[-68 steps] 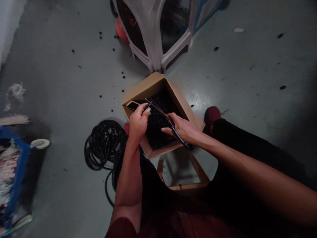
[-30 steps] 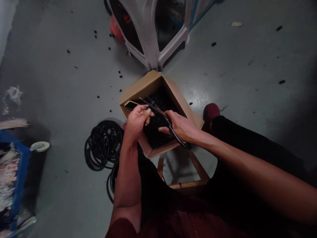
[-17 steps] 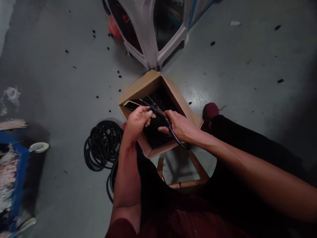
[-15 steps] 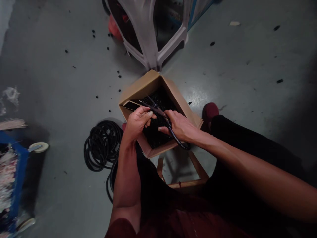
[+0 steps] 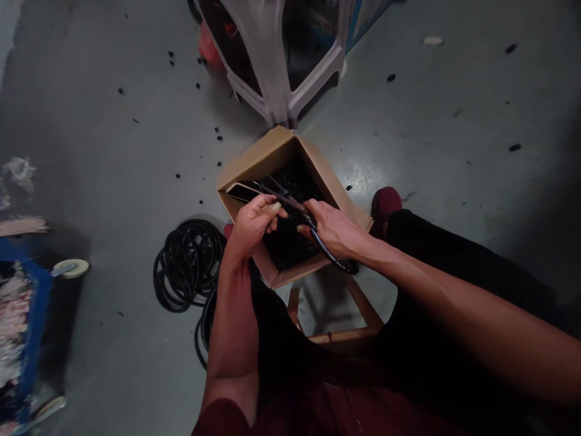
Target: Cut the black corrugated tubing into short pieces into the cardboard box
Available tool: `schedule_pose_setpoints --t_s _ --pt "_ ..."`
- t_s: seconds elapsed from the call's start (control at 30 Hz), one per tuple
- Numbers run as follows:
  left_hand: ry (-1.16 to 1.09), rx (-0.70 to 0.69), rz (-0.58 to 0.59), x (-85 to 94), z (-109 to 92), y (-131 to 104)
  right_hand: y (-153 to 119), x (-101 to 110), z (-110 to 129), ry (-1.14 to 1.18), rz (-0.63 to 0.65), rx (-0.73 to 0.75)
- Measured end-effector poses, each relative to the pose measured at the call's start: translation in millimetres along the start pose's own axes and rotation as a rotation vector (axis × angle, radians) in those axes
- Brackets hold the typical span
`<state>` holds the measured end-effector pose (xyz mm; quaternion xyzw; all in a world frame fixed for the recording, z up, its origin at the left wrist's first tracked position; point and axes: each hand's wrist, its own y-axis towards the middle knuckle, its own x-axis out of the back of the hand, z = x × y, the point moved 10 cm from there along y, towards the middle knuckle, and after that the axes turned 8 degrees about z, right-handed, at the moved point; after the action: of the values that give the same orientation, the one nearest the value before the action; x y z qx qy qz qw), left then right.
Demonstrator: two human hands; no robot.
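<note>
My right hand is wrapped round a pair of scissors with long dark blades. The black handle loop curves out below the palm, and the blades point up and left over an open cardboard box. Close to the blades, my left hand is closed in a pinch, thumb against fingers. Whatever it pinches is too small and dark to make out. Under both hands the box holds a heap of small black pieces, and a cardboard flap leans inside its left corner.
Coiled black tubing lies on the floor left of the box. A wooden stool stands between my legs, a pale plastic stool beyond the box. At far left is a blue cart with wheels. Small black bits dot the floor.
The thumb and fingers of my right hand have drawn closer together on the scissors, and the handle loop has shifted slightly right. My left hand has hardly moved.
</note>
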<state>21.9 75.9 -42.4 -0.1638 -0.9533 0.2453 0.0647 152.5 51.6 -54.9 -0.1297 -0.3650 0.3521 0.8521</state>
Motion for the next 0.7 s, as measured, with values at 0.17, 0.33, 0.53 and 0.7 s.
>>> schedule_pose_setpoints --t_s 0.17,0.33,0.53,0.7 --pt "0.019 0.015 0.014 -2.1 -1.2 0.2 -0.8 1.3 1.7 0.005 0.001 -0.016" --pt "0.112 0.028 0.057 -1.8 -2.6 -2.4 -1.2 3.2 3.5 -0.04 0.006 -0.032" --pt "0.22 0.052 0.142 -3.6 -3.2 -8.0 -2.0 5.9 3.8 -0.103 -0.002 -0.047" --pt "0.211 0.045 0.162 -5.3 -2.6 -7.4 -2.0 4.4 3.4 -0.113 -0.004 -0.052"
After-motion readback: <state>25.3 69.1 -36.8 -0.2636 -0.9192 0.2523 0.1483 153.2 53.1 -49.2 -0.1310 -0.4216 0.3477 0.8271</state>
